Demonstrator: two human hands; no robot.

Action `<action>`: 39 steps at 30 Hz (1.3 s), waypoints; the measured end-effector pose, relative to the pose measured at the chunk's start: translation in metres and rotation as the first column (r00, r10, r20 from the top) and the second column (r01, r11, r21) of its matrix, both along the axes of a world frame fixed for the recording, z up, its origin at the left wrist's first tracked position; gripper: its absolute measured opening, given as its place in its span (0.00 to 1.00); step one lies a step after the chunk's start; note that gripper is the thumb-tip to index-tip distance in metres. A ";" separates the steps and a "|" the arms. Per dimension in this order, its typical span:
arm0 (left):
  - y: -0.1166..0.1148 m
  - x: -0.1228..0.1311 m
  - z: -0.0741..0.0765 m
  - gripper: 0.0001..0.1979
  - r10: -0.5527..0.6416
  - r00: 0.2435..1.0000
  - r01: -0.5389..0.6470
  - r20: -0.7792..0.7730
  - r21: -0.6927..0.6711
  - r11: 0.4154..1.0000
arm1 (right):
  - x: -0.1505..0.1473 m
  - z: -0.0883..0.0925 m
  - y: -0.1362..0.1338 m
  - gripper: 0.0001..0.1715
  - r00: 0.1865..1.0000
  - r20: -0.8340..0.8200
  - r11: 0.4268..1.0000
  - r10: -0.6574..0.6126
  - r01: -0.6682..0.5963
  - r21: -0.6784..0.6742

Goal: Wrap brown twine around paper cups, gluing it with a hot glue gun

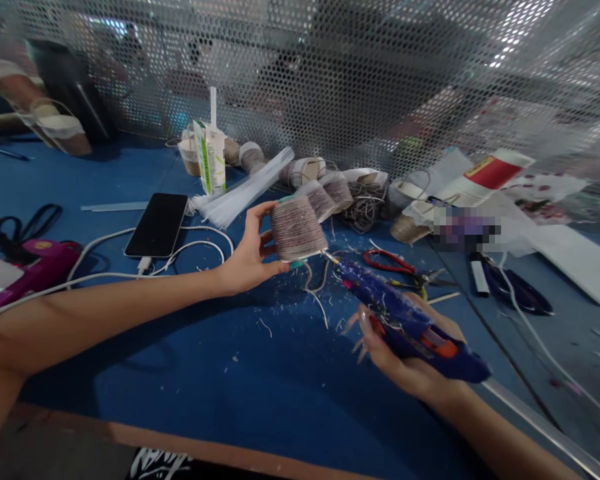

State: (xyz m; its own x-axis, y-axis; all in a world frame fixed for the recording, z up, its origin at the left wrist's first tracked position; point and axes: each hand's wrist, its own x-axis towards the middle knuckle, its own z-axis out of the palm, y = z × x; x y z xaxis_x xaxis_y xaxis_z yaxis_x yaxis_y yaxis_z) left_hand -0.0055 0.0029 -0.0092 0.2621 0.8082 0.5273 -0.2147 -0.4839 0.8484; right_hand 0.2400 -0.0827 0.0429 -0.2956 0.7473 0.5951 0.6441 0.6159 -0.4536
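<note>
My left hand [247, 257] grips a small cup wrapped in brownish cord [298, 228], thumb below and fingers above, holding it sideways over the table. A blue glue gun [405, 307] with orange parts is in my right hand [405, 363], fingers wrapped round its handle. Its metal nozzle touches or nearly touches the cup's lower right edge. A clear glue stick [530, 420] sticks out of the gun's back end. From the cup's lower side a loose end of cord [317, 293] hangs toward the blue table [220, 393].
Behind the cup lie white glue sticks [255, 190], more cord-wrapped cups [337, 190] and tangled cord [364, 205]. On the left are a phone [157, 225] with a white cable and a magenta glue gun [43, 267]. Red-handled pliers [390, 260] lie right. A perforated metal screen [280, 73] stands behind.
</note>
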 end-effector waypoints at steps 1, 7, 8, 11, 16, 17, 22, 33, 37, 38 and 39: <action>0.000 0.000 0.000 0.42 0.005 1.000 -0.005 0.000 0.005 1.000 | -0.002 0.003 0.001 0.09 0.999 0.027 1.000 0.021 -0.021 0.018; -0.004 0.002 0.005 0.41 0.012 1.000 -0.011 -0.026 0.002 1.000 | -0.013 0.019 0.000 0.11 0.987 0.147 0.990 0.070 -0.087 0.110; -0.004 0.002 0.005 0.41 0.010 0.999 -0.011 -0.032 -0.004 1.000 | -0.013 0.020 0.000 0.11 0.984 0.162 0.990 0.070 -0.089 0.113; -0.005 0.001 0.006 0.40 0.017 0.999 -0.018 -0.038 -0.008 1.000 | -0.011 0.017 -0.001 0.11 0.982 0.180 0.991 0.058 -0.079 0.109; -0.005 0.001 0.006 0.40 0.034 0.999 -0.034 -0.039 0.009 0.999 | -0.005 0.012 0.000 0.10 0.976 0.210 0.991 0.056 -0.079 0.103; -0.005 0.001 0.006 0.40 0.036 0.998 -0.036 -0.043 0.012 0.999 | -0.005 0.011 0.000 0.10 0.977 0.204 0.991 0.061 -0.084 0.108; -0.005 0.000 0.006 0.40 0.020 0.999 -0.019 -0.048 0.019 1.000 | -0.007 0.012 0.001 0.11 0.982 0.182 0.994 0.048 -0.066 0.091; -0.004 -0.001 0.003 0.40 0.005 0.999 -0.004 -0.051 0.034 0.999 | -0.012 0.013 0.000 0.14 0.987 0.150 0.993 0.059 -0.074 0.095; -0.003 -0.001 0.002 0.39 -0.003 0.999 0.005 -0.043 0.042 0.999 | -0.010 0.012 0.000 0.14 0.983 0.173 0.993 0.058 -0.074 0.089; -0.003 -0.001 0.002 0.39 0.000 0.999 0.002 -0.035 0.045 0.999 | -0.009 0.012 -0.001 0.14 0.982 0.181 0.995 0.053 -0.067 0.077; -0.003 -0.001 0.001 0.39 0.003 1.000 -0.001 -0.027 0.048 0.999 | -0.009 0.012 -0.001 0.13 0.982 0.184 0.996 0.041 -0.054 0.065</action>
